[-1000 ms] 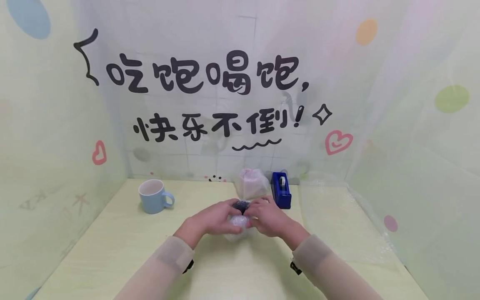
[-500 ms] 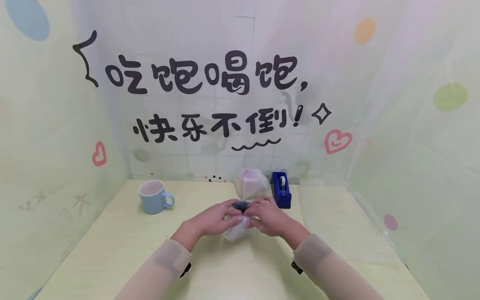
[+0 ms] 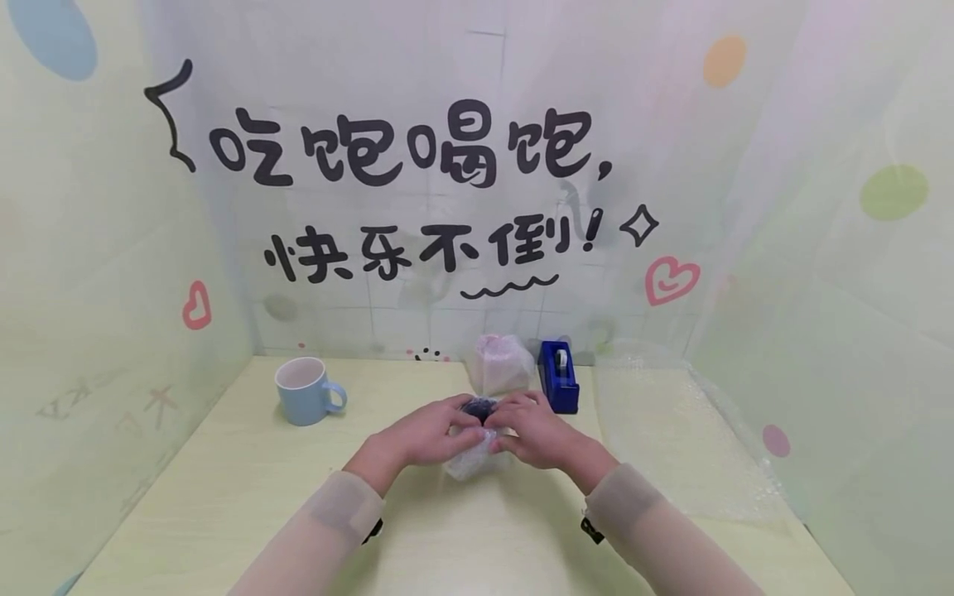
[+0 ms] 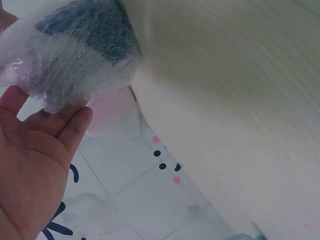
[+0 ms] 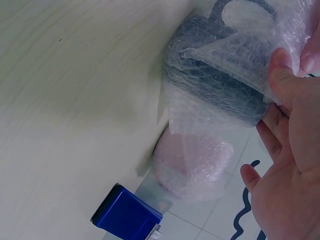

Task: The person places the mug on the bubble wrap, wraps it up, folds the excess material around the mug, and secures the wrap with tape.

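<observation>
Between both hands at the table's middle stands a dark mug (image 3: pixel 479 409) wrapped in bubble wrap (image 3: pixel 468 465). Its handle (image 5: pixel 217 14) shows through the plastic in the right wrist view. My left hand (image 3: pixel 426 432) grips it from the left, thumb on the near upper edge, fingers (image 4: pixel 75 127) along the far side. From the right, my right hand (image 3: pixel 538 430) holds the wrap at the rim, its thumb (image 5: pixel 282 75) pressing a folded layer down. The mug's dark top shows between the hands in the head view.
Behind the hands sits a pink bubble-wrapped bundle (image 3: pixel 503 364), with a blue tape dispenser (image 3: pixel 559 379) to its right. A light blue mug (image 3: pixel 304 397) stands at the left. A flat sheet of bubble wrap (image 3: pixel 671 439) covers the table's right side, near the curtain wall.
The left thumb has moved up from the wrap's lower front to the upper edge, leaving more of the front wrap in view. The right hand has hardly moved.
</observation>
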Action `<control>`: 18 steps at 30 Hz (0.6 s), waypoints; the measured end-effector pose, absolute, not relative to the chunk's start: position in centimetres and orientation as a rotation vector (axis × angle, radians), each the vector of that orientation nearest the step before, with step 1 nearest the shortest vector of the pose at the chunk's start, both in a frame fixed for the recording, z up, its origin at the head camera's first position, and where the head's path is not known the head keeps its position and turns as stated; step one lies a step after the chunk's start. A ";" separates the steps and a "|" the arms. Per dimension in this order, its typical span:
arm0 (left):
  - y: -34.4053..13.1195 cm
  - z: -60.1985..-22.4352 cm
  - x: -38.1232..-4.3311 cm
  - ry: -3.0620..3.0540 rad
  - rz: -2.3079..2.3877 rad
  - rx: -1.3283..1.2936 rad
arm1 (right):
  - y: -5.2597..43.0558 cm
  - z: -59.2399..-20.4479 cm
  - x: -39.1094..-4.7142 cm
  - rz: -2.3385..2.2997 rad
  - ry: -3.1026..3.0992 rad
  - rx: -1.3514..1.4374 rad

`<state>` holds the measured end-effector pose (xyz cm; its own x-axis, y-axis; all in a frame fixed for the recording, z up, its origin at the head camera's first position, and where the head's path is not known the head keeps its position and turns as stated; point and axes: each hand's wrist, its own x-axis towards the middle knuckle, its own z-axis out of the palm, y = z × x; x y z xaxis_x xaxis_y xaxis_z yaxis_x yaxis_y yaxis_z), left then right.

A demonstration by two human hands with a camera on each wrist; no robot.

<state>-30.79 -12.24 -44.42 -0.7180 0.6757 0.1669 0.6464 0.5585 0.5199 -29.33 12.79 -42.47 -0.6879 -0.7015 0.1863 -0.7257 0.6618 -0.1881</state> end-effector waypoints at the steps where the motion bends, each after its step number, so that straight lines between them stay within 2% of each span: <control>1: -12.0 -43.4 -30.0 2.726 0.869 1.107 | 12.8 -42.4 -29.3 0.401 -2.784 1.198; 7: -11.6 -42.3 -29.1 2.753 0.810 1.031 | 13.2 -41.9 -29.7 0.527 -2.859 1.222; 11: -11.5 -42.5 -29.3 2.746 0.801 1.033 | 13.9 -41.3 -30.5 0.812 -2.930 1.165; 14: -11.5 -42.7 -29.5 2.741 0.801 1.024 | 14.6 -40.3 -31.4 1.023 -2.941 1.003; 18: -11.6 -42.9 -29.5 2.750 0.798 0.952 | 15.9 -38.8 -33.8 1.045 -2.898 0.718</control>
<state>-29.50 -11.61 -42.86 -0.7942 0.6053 0.0537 0.5401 0.6625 0.5190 -33.83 15.88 -38.84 -0.8968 -0.4229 0.1299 -0.4085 0.6788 -0.6103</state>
